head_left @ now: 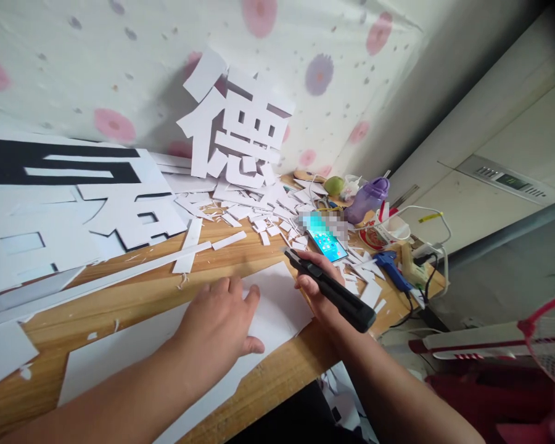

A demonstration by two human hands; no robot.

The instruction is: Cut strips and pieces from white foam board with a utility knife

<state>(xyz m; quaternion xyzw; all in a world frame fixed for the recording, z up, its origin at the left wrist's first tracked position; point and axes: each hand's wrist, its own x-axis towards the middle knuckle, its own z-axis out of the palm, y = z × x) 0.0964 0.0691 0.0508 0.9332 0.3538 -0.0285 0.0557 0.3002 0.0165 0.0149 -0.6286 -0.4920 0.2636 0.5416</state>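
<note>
My left hand (pixel 224 314) lies on a white foam board (pixel 277 296), its fingers spread and the thumb apart. The board rests on the wooden table near its front edge, partly covered by my left forearm. In my right hand (pixel 317 277) is a black utility knife (pixel 330 287), held above the board's right end. Its tip points up and to the left, and the handle's butt points toward me. A large white cut-out character (pixel 247 132) leans upright against the wall behind the scraps.
White offcuts (pixel 277 209) litter the back of the wooden table (pixel 240 253). A lit phone (pixel 324 237), a purple bottle (pixel 367 198), a paper tub (pixel 382 231) and a blue glue gun (pixel 393 268) are at the right. Cut-out sheets (pixel 115 203) lie at the left.
</note>
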